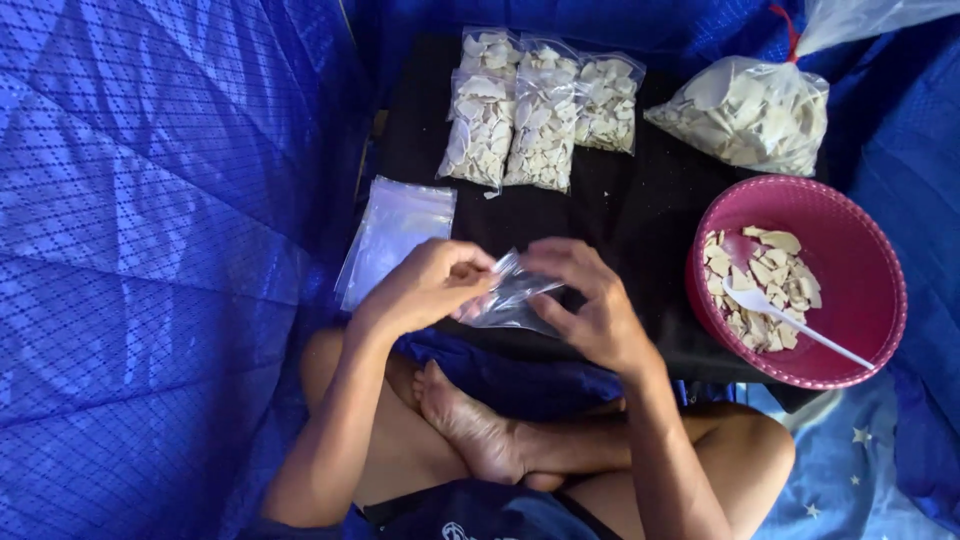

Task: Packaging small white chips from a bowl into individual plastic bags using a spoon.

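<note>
My left hand (425, 285) and my right hand (590, 300) both pinch a small empty clear plastic bag (508, 300) between them, above the near edge of a black cloth (640, 215). The bag is crumpled and its mouth lies between my fingertips. To the right stands a pink plastic bowl (860, 260) holding pale broken chips (765, 285) and a white plastic spoon (790, 320). I sit cross-legged, with a bare foot below my hands.
A stack of empty clear bags (395, 235) lies left of my hands. Several filled small bags of chips (540, 110) lie at the back of the cloth. A large tied bag of chips (745, 110) sits behind the bowl. Blue quilted fabric (150, 250) surrounds everything.
</note>
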